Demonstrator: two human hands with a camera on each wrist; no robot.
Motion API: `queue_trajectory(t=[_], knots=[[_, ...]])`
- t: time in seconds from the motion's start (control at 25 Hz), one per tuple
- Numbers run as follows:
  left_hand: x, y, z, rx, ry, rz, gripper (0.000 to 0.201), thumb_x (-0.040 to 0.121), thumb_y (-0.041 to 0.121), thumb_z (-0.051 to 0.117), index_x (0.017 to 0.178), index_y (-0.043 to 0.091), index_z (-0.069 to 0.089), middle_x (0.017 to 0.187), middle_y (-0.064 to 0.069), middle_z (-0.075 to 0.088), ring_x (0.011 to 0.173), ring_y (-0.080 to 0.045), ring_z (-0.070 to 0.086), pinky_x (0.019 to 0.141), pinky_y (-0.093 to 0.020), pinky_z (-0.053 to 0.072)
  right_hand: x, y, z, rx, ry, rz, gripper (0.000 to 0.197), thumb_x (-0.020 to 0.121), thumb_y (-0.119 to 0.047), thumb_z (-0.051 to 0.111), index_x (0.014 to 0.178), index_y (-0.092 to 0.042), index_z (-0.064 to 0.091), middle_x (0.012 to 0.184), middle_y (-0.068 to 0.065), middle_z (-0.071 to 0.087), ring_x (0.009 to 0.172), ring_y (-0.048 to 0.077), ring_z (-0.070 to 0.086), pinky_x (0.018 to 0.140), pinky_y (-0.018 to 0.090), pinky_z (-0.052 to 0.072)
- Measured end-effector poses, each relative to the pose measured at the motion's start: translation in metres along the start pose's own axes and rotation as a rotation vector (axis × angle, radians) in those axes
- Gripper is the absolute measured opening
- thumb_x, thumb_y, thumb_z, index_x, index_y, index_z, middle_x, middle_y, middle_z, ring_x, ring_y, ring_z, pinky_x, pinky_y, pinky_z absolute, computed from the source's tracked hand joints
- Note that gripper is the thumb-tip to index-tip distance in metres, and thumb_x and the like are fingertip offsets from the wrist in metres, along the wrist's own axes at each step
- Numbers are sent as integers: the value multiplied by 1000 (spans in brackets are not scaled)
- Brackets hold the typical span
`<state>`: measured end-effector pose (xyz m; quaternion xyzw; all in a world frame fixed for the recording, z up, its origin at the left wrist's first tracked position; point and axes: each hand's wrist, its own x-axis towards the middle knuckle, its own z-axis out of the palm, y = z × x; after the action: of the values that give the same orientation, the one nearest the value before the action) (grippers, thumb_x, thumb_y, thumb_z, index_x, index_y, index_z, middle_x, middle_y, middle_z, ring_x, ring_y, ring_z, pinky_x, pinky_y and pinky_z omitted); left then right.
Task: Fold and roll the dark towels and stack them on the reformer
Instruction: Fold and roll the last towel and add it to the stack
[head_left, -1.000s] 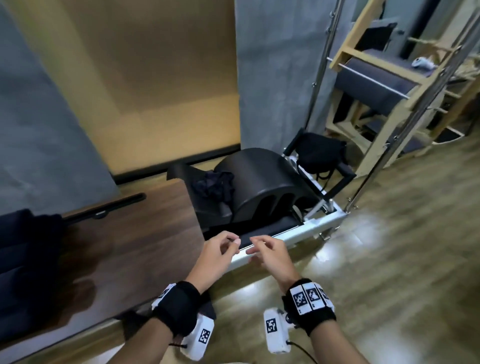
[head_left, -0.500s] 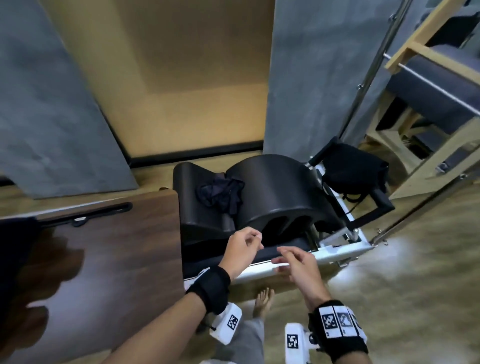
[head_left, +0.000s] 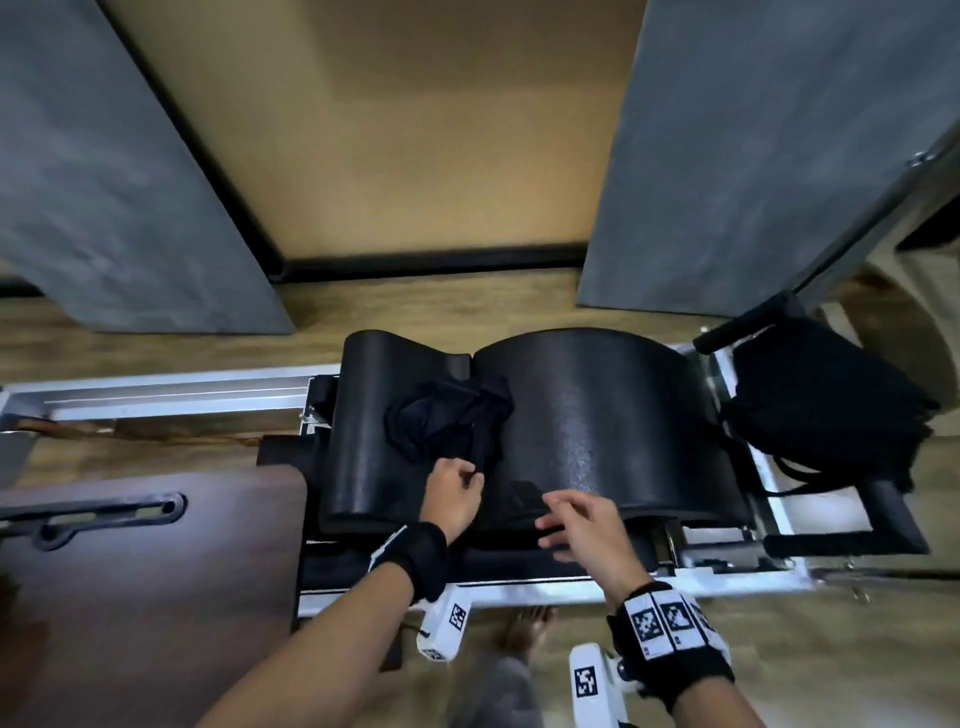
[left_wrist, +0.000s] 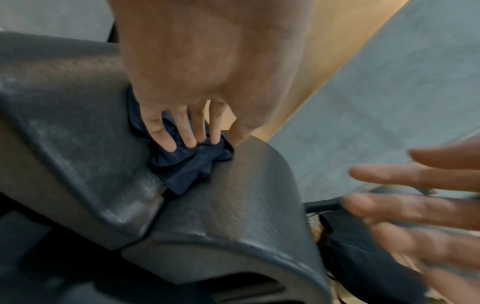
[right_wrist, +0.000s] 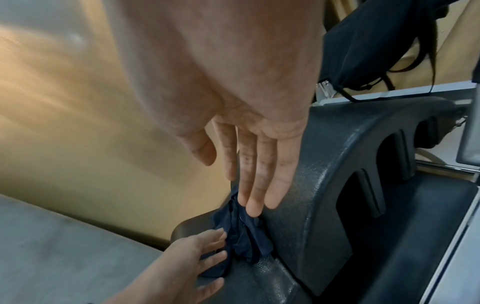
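Note:
A crumpled dark navy towel (head_left: 447, 421) lies in the dip between the two black padded humps of the arc barrel (head_left: 597, 426) on the reformer (head_left: 571, 584). My left hand (head_left: 470, 475) reaches its near edge. Its fingers (left_wrist: 182, 133) are stretched out and touch the cloth (left_wrist: 192, 164) without closing round it. My right hand (head_left: 558, 514) hovers open over the larger hump, just right of the left hand, holding nothing. In the right wrist view its straight fingers (right_wrist: 257, 185) point down at the towel (right_wrist: 244, 232), with the left hand (right_wrist: 197, 259) beside it.
A black bag (head_left: 821, 410) hangs on the footbar at the reformer's right end. A dark wooden board (head_left: 130, 571) with a black handle lies at the left. Grey wall panels stand behind. My bare foot (head_left: 530, 623) is on the wooden floor by the rail.
I have leaned over the reformer. Both hands moved forward from the near rail onto the arc barrel, and the left hand now touches the towel.

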<state>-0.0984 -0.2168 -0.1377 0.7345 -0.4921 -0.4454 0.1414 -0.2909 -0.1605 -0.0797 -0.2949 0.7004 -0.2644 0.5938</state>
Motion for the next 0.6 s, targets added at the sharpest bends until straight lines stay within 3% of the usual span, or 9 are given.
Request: queue_trajectory(t=[0.12,0.24,0.44,0.52,0.6], knots=[[52,-7,-21,194,25,-90,31,109,24,57,126,3,70,167,-10,29,152,-30,28,121,-41,32,36,-12,2,-32,-48,39,13,105,-24,58,101,-17,70,89,11,77,67,21,70,62,32,54],[81,-13,-31,271,-39,-164,34,110,29,54,132,7,68,176,1,10,160,-25,8,122,-48,26,56,-16,3,-50,-84,59,13,106,-22,58,104,-17,69,94,15,77,67,20,69,64,32,54],[94,-18,-35,336,-87,-177,58,111,34,50,162,11,35,175,6,15,159,-27,14,123,-53,24,62,-22,-1,-70,-101,70,15,106,-16,54,109,-18,68,98,18,78,70,21,69,68,34,55],[92,-17,-37,366,-37,-152,60,110,33,52,161,9,35,172,3,22,156,-27,21,121,-53,26,59,-25,-4,-78,-91,67,16,107,-15,52,111,-18,67,98,18,78,72,23,69,69,35,55],[88,-14,-37,285,87,-100,49,107,29,58,149,6,48,160,-2,39,147,-27,38,118,-48,29,52,-27,-5,-77,-87,62,16,107,-15,52,113,-17,67,98,18,77,73,24,69,70,35,55]])
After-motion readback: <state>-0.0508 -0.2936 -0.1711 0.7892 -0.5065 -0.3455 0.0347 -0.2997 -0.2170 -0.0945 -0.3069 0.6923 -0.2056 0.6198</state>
